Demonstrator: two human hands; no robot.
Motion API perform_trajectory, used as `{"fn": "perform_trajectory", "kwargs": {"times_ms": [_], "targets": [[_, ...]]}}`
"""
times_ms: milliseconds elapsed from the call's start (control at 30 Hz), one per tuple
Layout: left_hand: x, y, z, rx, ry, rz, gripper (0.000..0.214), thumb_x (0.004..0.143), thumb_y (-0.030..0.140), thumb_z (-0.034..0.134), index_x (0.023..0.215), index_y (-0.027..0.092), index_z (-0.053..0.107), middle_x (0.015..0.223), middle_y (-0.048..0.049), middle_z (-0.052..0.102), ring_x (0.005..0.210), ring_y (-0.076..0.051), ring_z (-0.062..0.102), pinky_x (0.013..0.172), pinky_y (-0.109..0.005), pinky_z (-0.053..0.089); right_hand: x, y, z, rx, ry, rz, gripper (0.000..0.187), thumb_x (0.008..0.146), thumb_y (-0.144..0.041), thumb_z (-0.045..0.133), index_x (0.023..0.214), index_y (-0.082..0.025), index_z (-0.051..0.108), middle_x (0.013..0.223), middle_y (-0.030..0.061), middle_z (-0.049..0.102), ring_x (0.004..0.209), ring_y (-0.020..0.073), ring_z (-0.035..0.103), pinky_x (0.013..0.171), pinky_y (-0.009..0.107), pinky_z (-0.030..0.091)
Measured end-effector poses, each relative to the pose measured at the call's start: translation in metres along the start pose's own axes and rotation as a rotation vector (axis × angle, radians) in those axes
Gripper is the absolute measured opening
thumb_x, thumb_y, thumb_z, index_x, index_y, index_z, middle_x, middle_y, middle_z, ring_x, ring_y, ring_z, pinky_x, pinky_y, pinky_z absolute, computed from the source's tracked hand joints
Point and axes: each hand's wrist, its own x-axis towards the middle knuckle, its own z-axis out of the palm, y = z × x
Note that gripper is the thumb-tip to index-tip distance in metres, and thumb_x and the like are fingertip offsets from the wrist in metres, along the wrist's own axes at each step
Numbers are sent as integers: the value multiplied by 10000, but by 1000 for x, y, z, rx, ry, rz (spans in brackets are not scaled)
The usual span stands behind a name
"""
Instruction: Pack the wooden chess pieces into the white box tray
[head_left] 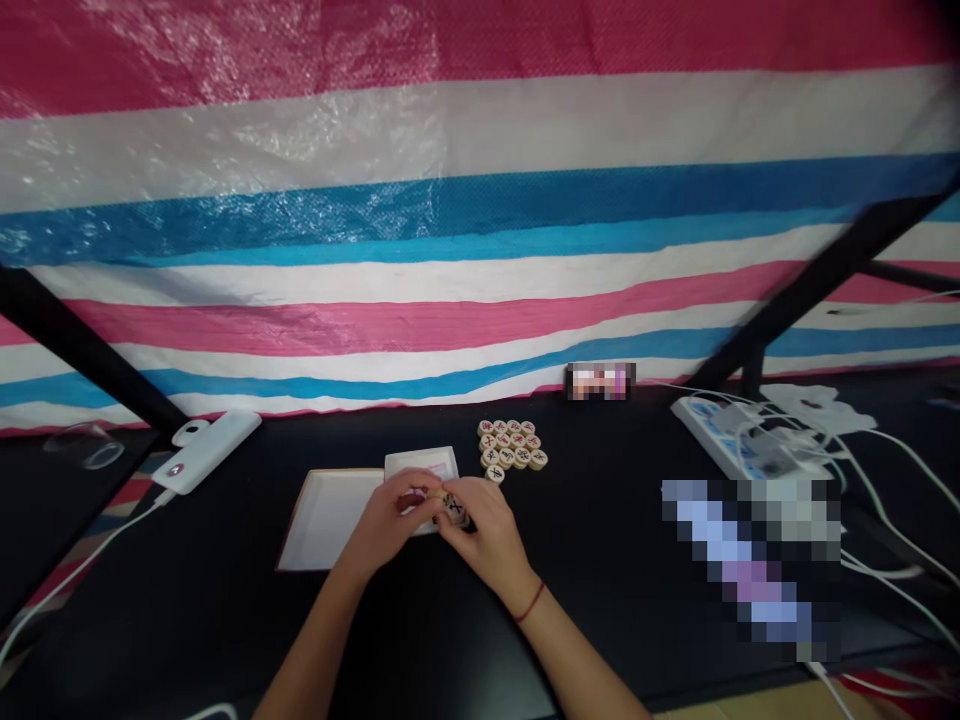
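A striped plastic sheet (480,325) hangs behind a black table (592,580). Over it, the left hand (386,520) and the right hand (487,525) meet, fingers bent and closed together around a black-marked disc (454,505); whether the disc touches the small white box (409,462) partly hidden beneath the hands is unclear. Just left of that box lies a larger shallow white tray (330,515). Beyond the right hand, more round pieces (517,440) sit in close rows, red characters at the back, black nearer. Farther out are a white device (214,450) at left and a power strip (705,430) at right.
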Motion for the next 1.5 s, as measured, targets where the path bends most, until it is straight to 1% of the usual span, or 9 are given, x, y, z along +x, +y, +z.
{"fn": "perform_trajectory", "kwargs": {"times_ms": [167,267,333,433,533,667,933,1100,1500], "targets": [[0,-2,17,-72,65,-3,229,770,392,678,871,189,646,1022,-62,621,968,-189,622,842,-318,545,-4,-4,-3,-53,67,16,251,861,-170,549,1103,-215,597,975,79,682,921,217,631,820,384,519],[-1,-3,25,-61,42,31,225,809,400,639,897,192,642,1071,-77,613,1020,-198,609,854,-316,548,-6,-2,-6,-80,134,18,284,848,-156,550,1124,-200,599,970,91,683,909,215,638,811,372,536],[-2,-1,26,4,10,67,220,854,381,585,963,199,640,1109,-85,613,1052,-198,600,861,-314,548,-7,6,-13,-96,165,49,272,849,-169,550,1112,-198,613,959,90,689,897,212,645,808,361,540],[-4,0,22,251,-16,161,204,907,310,514,1043,228,641,1125,-73,627,1075,-193,589,931,-348,514,-12,29,-27,-200,214,180,227,855,-214,540,1055,-182,642,946,95,699,880,223,651,813,373,535],[-4,-2,16,475,12,254,193,917,260,499,1025,246,658,1077,-52,651,1067,-192,592,981,-370,476,-20,54,-40,-330,122,324,239,853,-277,540,1016,-152,662,922,105,706,847,246,644,795,399,528],[-3,-7,14,570,25,289,177,919,246,501,982,239,666,1021,-39,671,1002,-179,620,943,-346,495,-31,72,-45,-375,-13,379,265,854,-277,518,1023,-143,674,941,110,700,861,264,618,814,433,507],[-1,-11,11,618,42,279,186,918,267,506,979,239,679,1004,-46,679,983,-190,621,918,-355,504,-36,76,-48,-244,154,444,313,840,-314,544,1105,-170,628,1018,107,659,899,236,605,817,390,502],[-1,-12,9,636,29,280,191,921,264,495,972,228,676,987,-48,681,965,-186,624,902,-344,510,-38,78,-44,-268,76,393,159,819,-270,554,945,-191,610,912,77,670,849,233,590,783,374,489],[0,-10,9,672,-25,251,194,923,260,485,951,225,674,981,-50,684,954,-197,624,897,-366,503,-36,81,-36,-302,42,411,128,856,-299,530,910,-195,581,903,75,661,848,237,568,765,356,455]]}}
